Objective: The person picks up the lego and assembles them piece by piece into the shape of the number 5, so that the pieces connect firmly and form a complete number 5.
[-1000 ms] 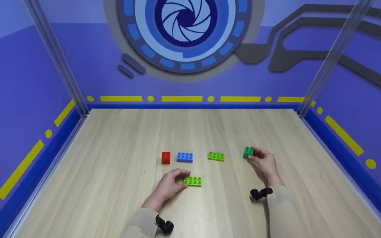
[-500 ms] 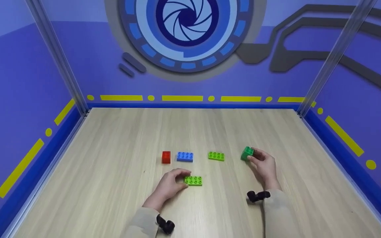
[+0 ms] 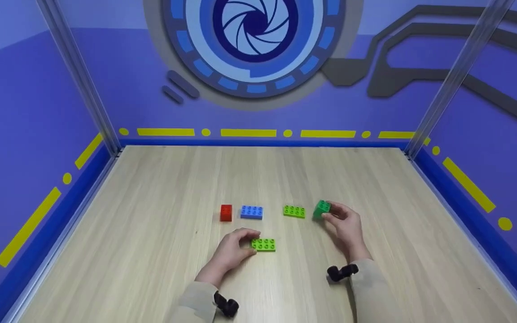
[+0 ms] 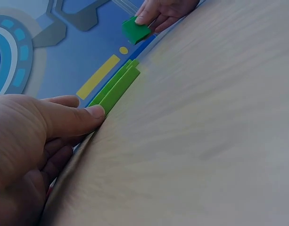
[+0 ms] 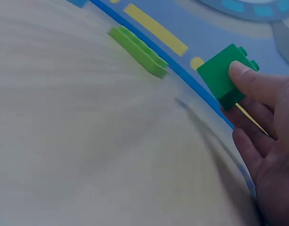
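My left hand [image 3: 232, 252] pinches the left end of a lime-green toy building brick [image 3: 265, 245], which lies flat on the table with its studs up. In the left wrist view the thumb presses the near side of that brick [image 4: 119, 89]. My right hand [image 3: 346, 224] holds a dark green two-by-two brick [image 3: 322, 209] between thumb and fingers. The right wrist view shows this green brick [image 5: 224, 77] tilted and raised off the table. Just left of it a second lime-green brick [image 3: 294, 211] lies on the table.
A blue brick [image 3: 251, 212] and a red brick [image 3: 226, 213] stand side by side, a small gap between them, left of the second lime-green one. The wooden table [image 3: 151, 202] ends at purple-blue walls [image 3: 119, 89] at the back and both sides.
My right hand has carried the dark green brick leftward, nearer to the second lime-green brick, and the brick has tilted. The left hand and its brick have stayed in place.
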Demonstrator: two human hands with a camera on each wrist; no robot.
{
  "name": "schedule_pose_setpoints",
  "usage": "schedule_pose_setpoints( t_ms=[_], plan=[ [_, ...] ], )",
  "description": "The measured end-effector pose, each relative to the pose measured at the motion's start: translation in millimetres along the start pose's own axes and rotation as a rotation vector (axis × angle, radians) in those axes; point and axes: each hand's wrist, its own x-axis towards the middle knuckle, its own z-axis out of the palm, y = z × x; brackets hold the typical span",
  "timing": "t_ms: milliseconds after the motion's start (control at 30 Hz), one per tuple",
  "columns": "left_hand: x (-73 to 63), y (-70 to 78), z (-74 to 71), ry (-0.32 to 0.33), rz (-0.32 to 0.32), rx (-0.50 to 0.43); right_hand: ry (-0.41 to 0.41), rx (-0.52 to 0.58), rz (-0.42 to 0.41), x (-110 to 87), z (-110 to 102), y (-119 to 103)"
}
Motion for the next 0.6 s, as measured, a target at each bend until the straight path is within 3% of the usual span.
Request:
schedule_pose_setpoints(
  t_ms=[300, 600],
  plan=[
    [-1.2, 0.2, -0.2, -0.003, 0.002, 0.0, -0.076, 0.07, -0.054, -16.7, 41.9, -14.9],
    [-0.3, -0.8, 0.6, 0.001, 0.015, 0.007, -0.16, 0.081, -0.055, -29.1, 63.0, -19.9]
  ],
)
